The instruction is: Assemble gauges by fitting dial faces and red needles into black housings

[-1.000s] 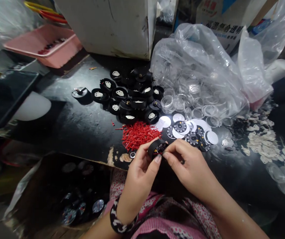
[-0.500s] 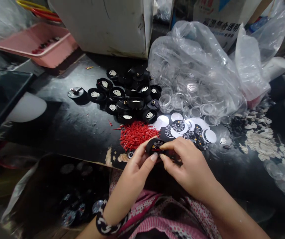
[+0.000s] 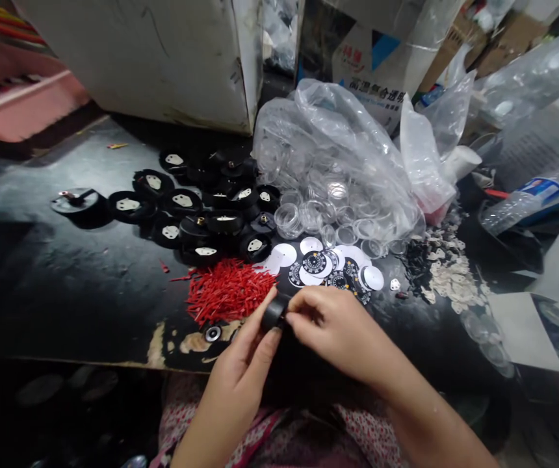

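Toward the left edge of the desk (image 3: 65,286) a lone black disc with a pin (image 3: 72,199) lies apart from the heap of black round housings (image 3: 201,208). Just in front of that heap, closer to the near edge, sits the pile of red pointers (image 3: 228,289), and a small metal ring (image 3: 212,333) lies right at the worn near edge.

The left hand (image 3: 240,364) grips a small black housing (image 3: 274,313) over the near edge, thumb on its top rim and forefinger beneath, the fingers closed snugly around it. The right hand (image 3: 338,328) meets it from the other side, fingertips pinched together against its face; whether they hold a small part cannot be told.

Good practice here would be to keep the housing steady and level in the left hand and let only the right fingertips press, squarely, so nothing seats crooked.

Further right lie printed dial faces (image 3: 328,270), then the clear plastic bag of transparent covers (image 3: 338,169), and white scraps (image 3: 448,273) toward the right edge.
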A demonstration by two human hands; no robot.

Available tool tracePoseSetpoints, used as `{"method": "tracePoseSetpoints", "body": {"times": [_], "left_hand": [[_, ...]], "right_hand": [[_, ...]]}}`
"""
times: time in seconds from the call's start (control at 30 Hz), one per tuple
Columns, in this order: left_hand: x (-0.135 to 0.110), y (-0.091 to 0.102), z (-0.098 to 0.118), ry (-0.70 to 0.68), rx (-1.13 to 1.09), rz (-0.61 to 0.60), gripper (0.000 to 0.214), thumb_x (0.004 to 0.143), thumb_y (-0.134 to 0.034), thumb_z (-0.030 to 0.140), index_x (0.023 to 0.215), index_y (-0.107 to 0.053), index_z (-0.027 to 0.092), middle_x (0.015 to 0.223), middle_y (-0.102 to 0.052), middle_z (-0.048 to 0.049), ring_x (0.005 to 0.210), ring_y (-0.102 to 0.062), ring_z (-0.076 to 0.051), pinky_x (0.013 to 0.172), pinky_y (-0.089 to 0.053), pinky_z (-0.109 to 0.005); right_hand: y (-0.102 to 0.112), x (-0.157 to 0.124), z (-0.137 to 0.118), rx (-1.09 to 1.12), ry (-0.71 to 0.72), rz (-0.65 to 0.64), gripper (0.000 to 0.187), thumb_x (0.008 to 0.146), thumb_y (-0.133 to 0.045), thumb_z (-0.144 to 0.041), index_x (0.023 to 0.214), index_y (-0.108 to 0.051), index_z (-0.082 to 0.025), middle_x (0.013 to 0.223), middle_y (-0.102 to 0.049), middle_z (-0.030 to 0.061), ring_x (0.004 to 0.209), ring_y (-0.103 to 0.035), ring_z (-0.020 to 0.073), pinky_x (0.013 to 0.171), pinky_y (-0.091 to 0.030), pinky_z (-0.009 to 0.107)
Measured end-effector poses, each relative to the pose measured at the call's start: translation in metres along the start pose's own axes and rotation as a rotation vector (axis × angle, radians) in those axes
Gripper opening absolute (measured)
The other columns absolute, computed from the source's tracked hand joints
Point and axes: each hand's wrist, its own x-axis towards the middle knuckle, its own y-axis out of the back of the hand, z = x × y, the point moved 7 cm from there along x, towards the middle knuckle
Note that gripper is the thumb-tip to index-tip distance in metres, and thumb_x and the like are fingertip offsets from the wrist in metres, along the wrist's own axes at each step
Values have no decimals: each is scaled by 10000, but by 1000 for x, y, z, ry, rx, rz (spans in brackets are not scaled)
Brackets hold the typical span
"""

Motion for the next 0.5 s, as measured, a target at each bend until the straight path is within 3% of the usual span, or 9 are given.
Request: {"method": "tracePoseSetpoints", "body": {"times": [0.03,0.13,0.2,0.27,0.4,0.5], "left_hand": [[2,2,1,-44,78,-15,469,873,-616,484,1323,-583,359,1467,-521,37,1426,-359,-218,1204,-223,-389],[5,6,1,-109,158,-37,464,918,-546,482,1370,-525,380,1490,-489,48,1427,-357,-202,1195,-255,-401],[6,6,-2,-113,161,-40,462,919,-545,481,1368,-528,375,1477,-507,38,1418,-376,-208,1182,-290,-402],[8,6,-5,-100,140,-41,448,909,-567,475,1343,-558,366,1457,-535,26,1406,-397,-223,1174,-311,-407],[12,4,-8,-39,-146,-11,386,883,-621,448,1255,-636,345,1377,-613,4,1283,-548,-237,1136,-383,-422],[13,-7,-4,88,-492,-49,288,902,-602,424,1132,-704,283,1240,-700,-31,1091,-674,-223,1009,-519,-404]], "right_hand": [[10,5,12,6,-7,15,108,890,-556,-192,832,-647,-198,785,-672,-12,706,-596,121,671,-435,241],[58,24,60,-301,-157,345,262,904,-542,-226,1138,-639,-159,1144,-664,117,994,-613,226,865,-450,375],[71,39,85,-450,-212,369,406,852,-578,-176,1254,-586,-120,1276,-590,190,1138,-557,312,960,-398,487],[75,49,99,-477,-203,352,454,818,-586,-141,1272,-582,-117,1241,-601,193,1145,-551,338,977,-378,532],[74,40,87,-418,-136,384,344,862,-523,-148,1187,-638,-137,1118,-629,145,1027,-600,269,927,-446,462],[60,16,56,-144,-88,385,287,916,-518,-215,1166,-649,-166,989,-652,80,810,-620,180,797,-510,364]]}}
